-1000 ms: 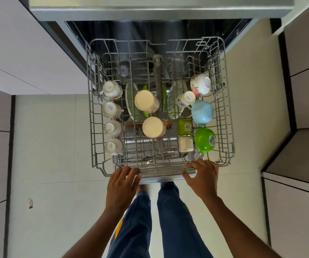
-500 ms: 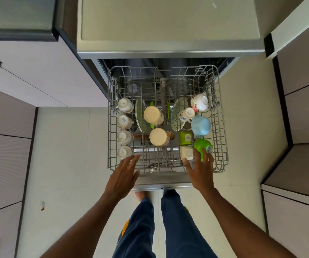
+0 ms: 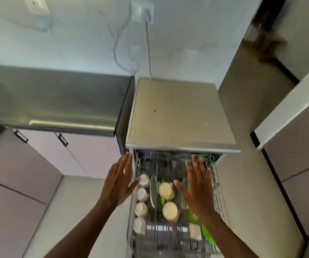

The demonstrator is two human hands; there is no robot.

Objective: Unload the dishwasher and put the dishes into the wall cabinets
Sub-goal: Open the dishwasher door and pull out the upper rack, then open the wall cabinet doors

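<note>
The dishwasher's wire rack (image 3: 222,200) is pulled out below me, under the grey dishwasher top (image 3: 179,116). A row of several white cups (image 3: 140,209) stands along its left side, two cream mugs (image 3: 169,211) sit in the middle, and a plate (image 3: 153,190) stands on edge between them. Green dishes (image 3: 205,231) show at the right, partly hidden by my arm. My left hand (image 3: 117,183) hovers flat, fingers straight, at the rack's left edge. Above the rack's right half my right hand (image 3: 198,187) is also spread flat. Neither holds anything.
A steel counter (image 3: 56,101) runs at the left above pale cabinet doors (image 3: 43,151) with black handles. A marble-look wall (image 3: 75,34) carries a socket and a hanging cable (image 3: 148,47). Tall cabinet fronts (image 3: 299,164) close in the right side.
The view has tilted up from the rack to the counter and wall. Both hands have let go of the rack's front edge and risen, spread flat, above it.
</note>
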